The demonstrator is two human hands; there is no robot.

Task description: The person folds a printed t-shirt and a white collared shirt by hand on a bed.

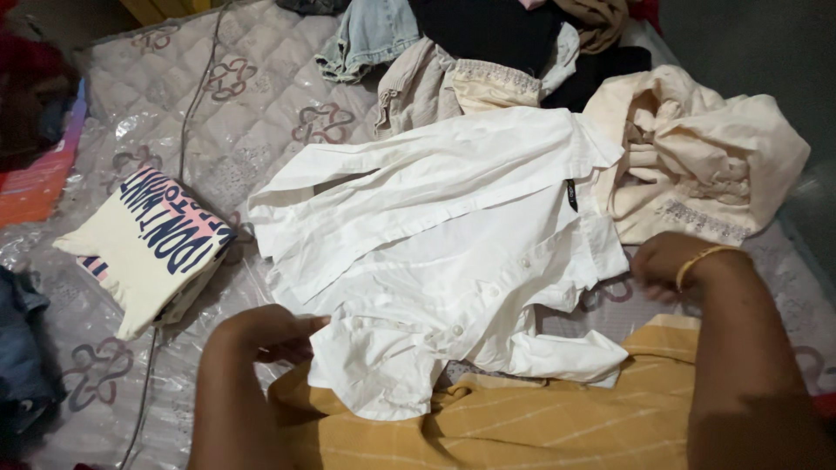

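A white button-up shirt [453, 235] lies spread out on a quilted mattress [252, 104], collar toward the right, sleeves folded across it. My left hand [266, 335] rests at the shirt's lower left hem, fingers curled on the fabric edge. My right hand [666, 261], with a gold bangle on the wrist, touches the shirt's right edge near the collar side. Whether either hand truly grips the cloth is unclear. A mustard-yellow striped cloth [522, 418] lies under the shirt's near edge.
A folded cream garment with dark printed letters [148, 244] sits at left. A crumpled cream garment [697, 165] lies at right. A pile of clothes, denim [370, 35] and dark pieces, is at the back. A thin cable [187, 113] crosses the mattress.
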